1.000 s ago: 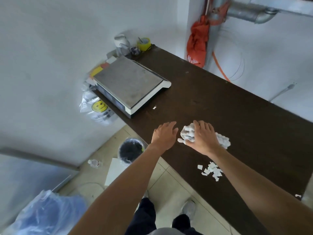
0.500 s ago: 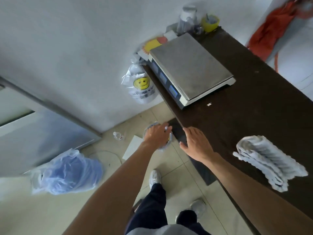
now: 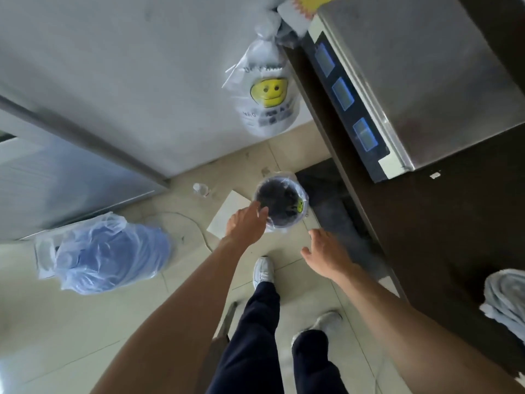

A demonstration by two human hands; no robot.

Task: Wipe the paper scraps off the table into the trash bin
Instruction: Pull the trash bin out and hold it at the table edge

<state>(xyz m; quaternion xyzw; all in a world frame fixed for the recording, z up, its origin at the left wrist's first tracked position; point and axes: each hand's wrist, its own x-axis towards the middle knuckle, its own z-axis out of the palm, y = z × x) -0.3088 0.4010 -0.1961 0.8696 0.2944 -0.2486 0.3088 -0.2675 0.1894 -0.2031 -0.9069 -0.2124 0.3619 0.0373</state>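
On the floor (image 3: 85, 322) mid-frame, the left hand (image 3: 246, 221) is touching the trash bin (image 3: 287, 226) rim, grip unclear; the right hand (image 3: 326, 257) is hovering spread, empty. Probably best drawing it squarely under the bench (image 3: 426, 237) edge.

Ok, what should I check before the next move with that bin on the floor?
1. Left hand at the trash bin rim: ok, fingers touch the liner.
2. Left grip closed on the rim: cannot tell.
3. Right hand free: ok, open, holds nothing.
4. Cloth on the table: ok.
5. Table free of scraps: not ok, one scrap lies by the scale.
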